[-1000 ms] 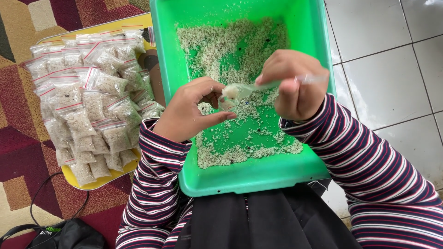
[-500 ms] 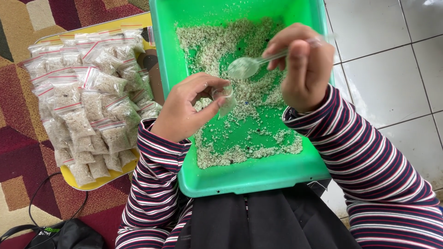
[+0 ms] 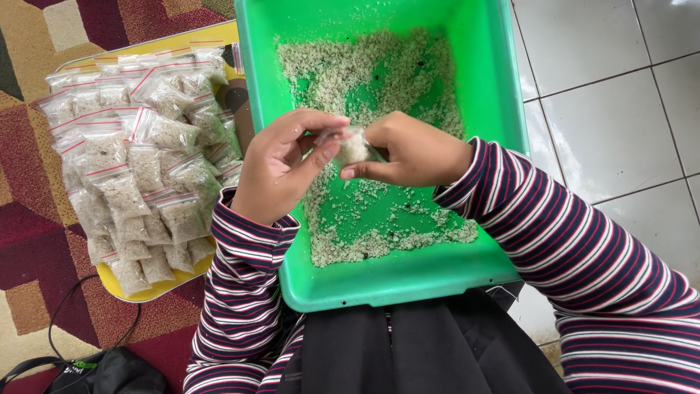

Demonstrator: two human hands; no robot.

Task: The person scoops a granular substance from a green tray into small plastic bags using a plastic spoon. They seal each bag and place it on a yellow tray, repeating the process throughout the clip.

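1. Head view, looking down. Green tub (image 3: 408, 281) sits on my lap; its near rim is against my dark skirt (image 3: 408, 350), its far end runs out of frame.
2. Tub holds pale grey-green crumbly granules (image 3: 364, 73), thick along the far half, a thin band along the near edge, bare green bottom in between.
3. My left hand (image 3: 281, 168) and right hand (image 3: 415, 153) meet above the middle of the tub. Both pinch one small clear bag (image 3: 355, 146), partly filled with the same granules.
4. Fingers: left thumb and forefinger narrow, closed on the bag's left side; right fingers curled tight around its right side. Bag mouth is hidden between my fingertips, so I cannot tell whether it is sealed.
5. Left of the tub: yellow tray (image 3: 157, 290) on a patterned carpet (image 3: 29, 241), stacked with filled zip bags (image 3: 138, 175). White floor tiles (image 3: 620, 102) lie to the right.
6. Risks, my judgement:
   - If the mouth is open, a squeeze from the right fingers could push granules out; over the tub they would fall back in.
   - Granules caught in the zip strip could stop it closing fully.
   - The tub rests on my lap only; a knee shift could tip it toward the tiles.
   - The tray pile leans toward its near edge; a nudge could slide bags onto the carpet.
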